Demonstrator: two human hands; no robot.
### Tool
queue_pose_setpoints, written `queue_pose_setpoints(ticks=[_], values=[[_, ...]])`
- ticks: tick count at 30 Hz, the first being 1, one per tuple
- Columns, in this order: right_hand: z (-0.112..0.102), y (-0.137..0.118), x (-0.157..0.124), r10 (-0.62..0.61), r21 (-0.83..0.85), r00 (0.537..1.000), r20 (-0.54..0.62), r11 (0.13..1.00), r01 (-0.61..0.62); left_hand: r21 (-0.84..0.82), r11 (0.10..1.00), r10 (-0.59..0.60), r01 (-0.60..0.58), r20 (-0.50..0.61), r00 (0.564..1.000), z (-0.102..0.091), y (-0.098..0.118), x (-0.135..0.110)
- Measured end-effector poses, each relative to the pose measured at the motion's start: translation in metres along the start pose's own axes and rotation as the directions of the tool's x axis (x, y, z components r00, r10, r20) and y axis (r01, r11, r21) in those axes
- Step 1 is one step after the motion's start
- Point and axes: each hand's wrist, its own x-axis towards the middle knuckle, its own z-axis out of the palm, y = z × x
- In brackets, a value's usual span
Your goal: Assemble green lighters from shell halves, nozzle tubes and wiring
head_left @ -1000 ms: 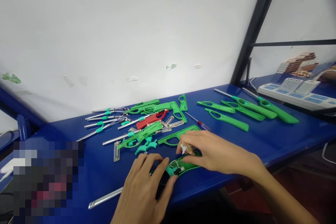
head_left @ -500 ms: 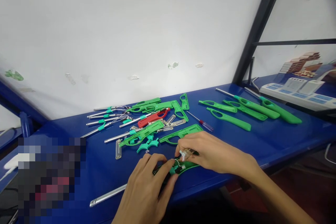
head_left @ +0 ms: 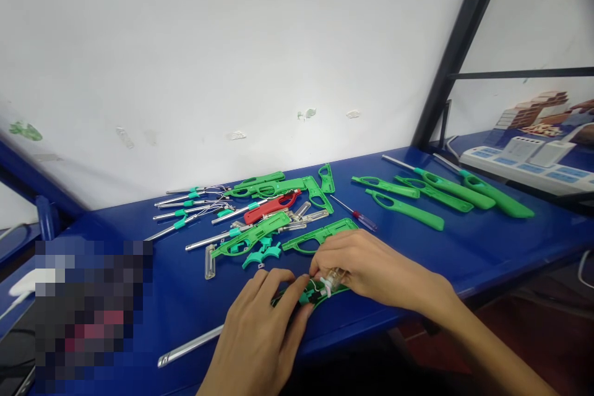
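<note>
Near the table's front edge, my left hand [head_left: 260, 325] is closed round a half-open green lighter, whose metal tube [head_left: 190, 346] sticks out to the left beneath it. Inside the lighter's shell [head_left: 321, 305] show a teal trigger [head_left: 306, 296], a dark part and a thin white wire. My right hand [head_left: 371, 269] pinches a clear fuel tank [head_left: 336, 277] with a white valve end, low over the open shell; whether it touches the shell is hard to tell. Fingers hide part of both. Just behind my right hand lies another green shell half [head_left: 325, 233].
On the blue table [head_left: 195, 297] lie several metal lighter tubes [head_left: 174, 229], a red shell [head_left: 271, 207], teal triggers [head_left: 262, 255] and clear tanks [head_left: 210, 262]. A screwdriver [head_left: 364, 221] lies mid-table, green lighters [head_left: 457, 190] to the right. Power strips [head_left: 524, 164] stand beyond a black post [head_left: 445, 74].
My right hand has shifted the fuel tank slightly down and tilted it, so its valve end sits lower, nearer the open shell. My left hand has hardly moved.
</note>
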Motion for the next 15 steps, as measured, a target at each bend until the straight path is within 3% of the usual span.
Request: queue_pose_setpoints(ticks=[15], values=[[0.0059, 0.0006, 0.0030, -0.055, -0.034, 0.998, 0.018, 0.998, 0.055, -0.035, 0.999, 0.021, -0.023, -0.055, 0.998, -0.0018, -0.0011, 0.0046]])
